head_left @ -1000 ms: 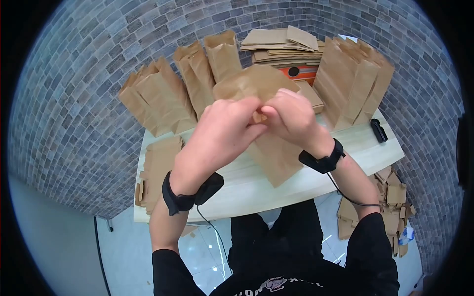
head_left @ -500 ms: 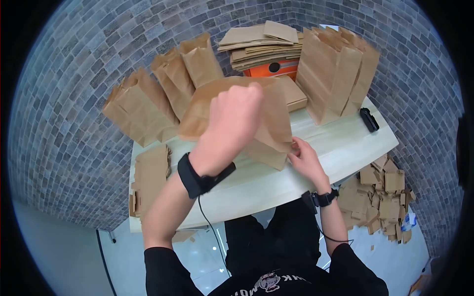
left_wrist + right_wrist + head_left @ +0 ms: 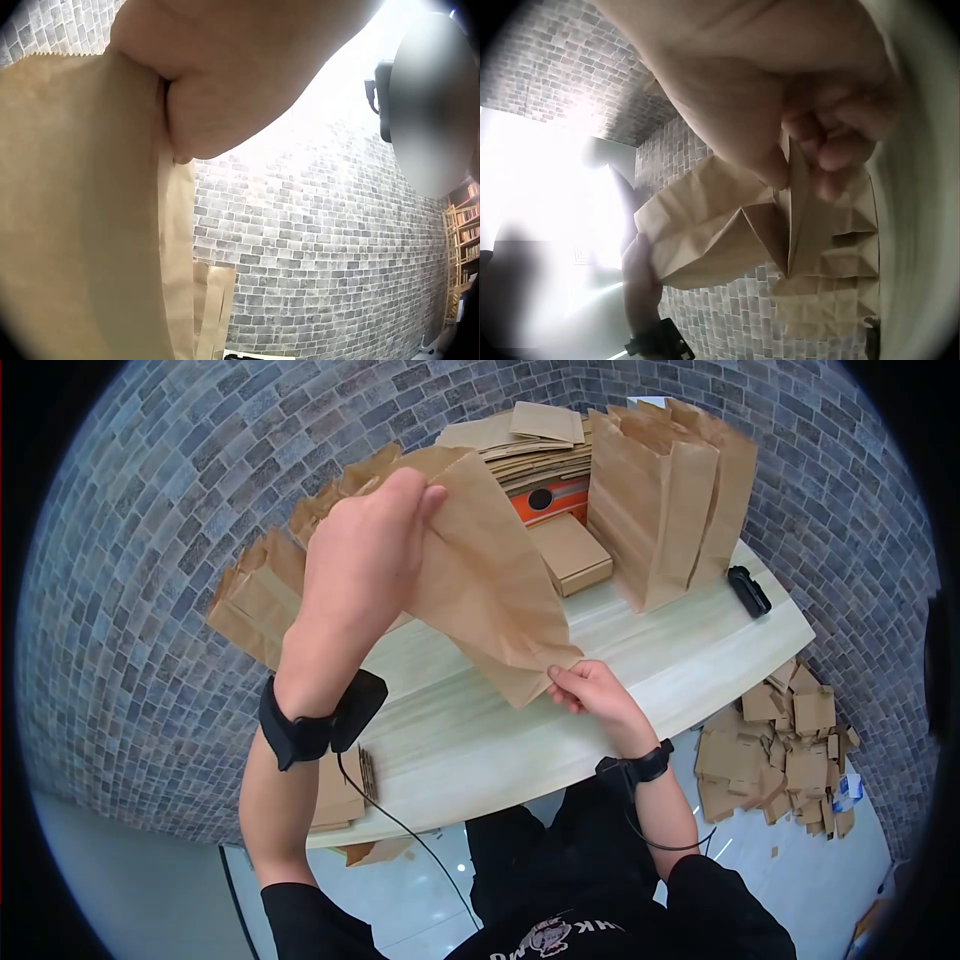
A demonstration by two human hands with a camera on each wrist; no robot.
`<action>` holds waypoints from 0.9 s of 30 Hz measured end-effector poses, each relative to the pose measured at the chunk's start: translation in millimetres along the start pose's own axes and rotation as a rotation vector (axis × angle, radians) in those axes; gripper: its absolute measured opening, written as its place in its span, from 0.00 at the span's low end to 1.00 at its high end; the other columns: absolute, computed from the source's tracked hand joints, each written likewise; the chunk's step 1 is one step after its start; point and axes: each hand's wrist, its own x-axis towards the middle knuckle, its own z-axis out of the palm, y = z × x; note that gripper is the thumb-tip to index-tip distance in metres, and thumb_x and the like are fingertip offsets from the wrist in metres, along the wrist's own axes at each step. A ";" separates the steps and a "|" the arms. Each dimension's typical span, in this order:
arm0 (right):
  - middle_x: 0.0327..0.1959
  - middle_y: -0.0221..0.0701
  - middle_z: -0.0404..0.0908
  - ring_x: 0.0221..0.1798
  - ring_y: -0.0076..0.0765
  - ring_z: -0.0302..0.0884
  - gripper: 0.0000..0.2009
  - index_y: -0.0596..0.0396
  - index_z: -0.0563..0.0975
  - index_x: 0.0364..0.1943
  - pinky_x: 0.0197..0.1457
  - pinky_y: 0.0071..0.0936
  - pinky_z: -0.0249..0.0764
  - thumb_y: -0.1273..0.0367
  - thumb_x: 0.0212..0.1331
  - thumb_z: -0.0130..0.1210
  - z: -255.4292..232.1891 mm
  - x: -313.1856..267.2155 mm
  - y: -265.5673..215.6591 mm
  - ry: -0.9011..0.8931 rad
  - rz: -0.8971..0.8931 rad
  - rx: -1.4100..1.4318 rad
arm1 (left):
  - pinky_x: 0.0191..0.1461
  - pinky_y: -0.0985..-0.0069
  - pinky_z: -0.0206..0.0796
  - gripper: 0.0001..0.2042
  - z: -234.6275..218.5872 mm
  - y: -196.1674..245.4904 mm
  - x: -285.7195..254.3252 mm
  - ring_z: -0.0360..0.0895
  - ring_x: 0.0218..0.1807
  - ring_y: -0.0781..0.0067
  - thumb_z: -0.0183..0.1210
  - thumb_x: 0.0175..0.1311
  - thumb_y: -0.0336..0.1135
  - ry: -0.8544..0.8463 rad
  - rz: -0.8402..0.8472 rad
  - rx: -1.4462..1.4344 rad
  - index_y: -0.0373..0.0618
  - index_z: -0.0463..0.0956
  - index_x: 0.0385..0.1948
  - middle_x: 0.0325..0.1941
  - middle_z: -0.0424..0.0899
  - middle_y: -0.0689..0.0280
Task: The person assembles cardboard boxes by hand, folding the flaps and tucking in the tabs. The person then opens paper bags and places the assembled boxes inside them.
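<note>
A brown kraft paper bag hangs tilted over the table, its upper end to the left and its folded lower end toward me. My left hand grips it by the upper end. In the left wrist view the bag's zigzag-cut edge runs up to that hand. Thumb and fingers of my right hand pinch a lower corner. From the right wrist, a folded flap stands between the thumb and the curled fingers.
Standing paper bags line the back left and back right. Between them are a small cardboard box and stacked flat cardboard on an orange box. A black device lies at right; flattened boxes heap on the floor.
My right hand has left the bag's upper part and moved down to its lower corner. The left hand has carried the upper end leftward, and the bag now stretches between both hands.
</note>
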 end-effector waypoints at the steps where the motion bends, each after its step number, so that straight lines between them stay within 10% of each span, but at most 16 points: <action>1: 0.22 0.23 0.79 0.22 0.15 0.68 0.15 0.55 0.81 0.28 0.26 0.15 0.63 0.58 0.65 0.60 2.1 -1.6 1.6 -0.013 -0.003 0.082 | 0.33 0.53 0.68 0.13 -1.2 -1.0 -0.2 0.77 0.32 0.40 0.53 0.71 0.40 0.018 -0.010 -0.010 0.40 0.71 0.29 0.26 0.80 0.48; 5: 0.19 0.23 0.76 0.21 0.14 0.66 0.16 0.57 0.81 0.28 0.24 0.16 0.60 0.58 0.65 0.60 4.9 -1.6 7.3 0.098 -0.120 0.037 | 0.34 0.54 0.67 0.14 -12.6 -24.8 2.9 0.76 0.33 0.40 0.54 0.70 0.40 0.080 0.036 -0.049 0.37 0.72 0.29 0.27 0.78 0.46; 6: 0.20 0.23 0.76 0.21 0.14 0.66 0.15 0.57 0.82 0.27 0.24 0.16 0.60 0.59 0.65 0.60 2.2 -9.5 -1.7 0.068 -0.153 -0.009 | 0.30 0.70 0.62 0.14 -18.5 -33.7 3.3 0.66 0.23 0.71 0.53 0.73 0.39 0.041 -0.008 -0.049 0.37 0.74 0.30 0.21 0.71 0.58; 10: 0.21 0.24 0.78 0.22 0.14 0.68 0.15 0.57 0.81 0.26 0.25 0.17 0.62 0.61 0.65 0.61 -4.0 -32.9 -26.7 -0.015 -0.218 -0.110 | 0.28 0.77 0.59 0.17 -28.3 -67.8 5.2 0.61 0.26 0.85 0.53 0.74 0.41 -0.057 -0.129 -0.201 0.37 0.72 0.27 0.20 0.65 0.72; 14: 0.22 0.25 0.79 0.24 0.15 0.70 0.15 0.58 0.81 0.26 0.27 0.17 0.65 0.61 0.66 0.60 -9.9 -40.4 -34.3 0.001 -0.190 -0.130 | 0.29 0.78 0.58 0.17 -20.5 -82.5 -2.8 0.61 0.27 0.85 0.52 0.75 0.41 -0.027 -0.110 -0.200 0.37 0.71 0.27 0.20 0.64 0.72; 19: 0.27 0.27 0.81 0.28 0.19 0.75 0.17 0.58 0.80 0.35 0.33 0.19 0.71 0.59 0.74 0.48 -33.4 -33.1 5.5 -0.414 -0.164 0.155 | 0.34 0.79 0.63 0.11 -43.4 -78.0 -19.9 0.68 0.30 0.84 0.52 0.75 0.37 -0.118 -0.111 -0.410 0.38 0.76 0.36 0.25 0.73 0.72; 27: 0.39 0.36 0.83 0.40 0.35 0.83 0.24 0.58 0.75 0.47 0.46 0.32 0.79 0.49 0.74 0.39 21.0 -10.9 5.5 -0.323 0.224 0.563 | 0.50 0.77 0.67 0.07 -100.2 -97.9 -39.8 0.76 0.47 0.71 0.57 0.60 0.21 -0.149 0.132 -0.460 0.30 0.77 0.39 0.45 0.81 0.62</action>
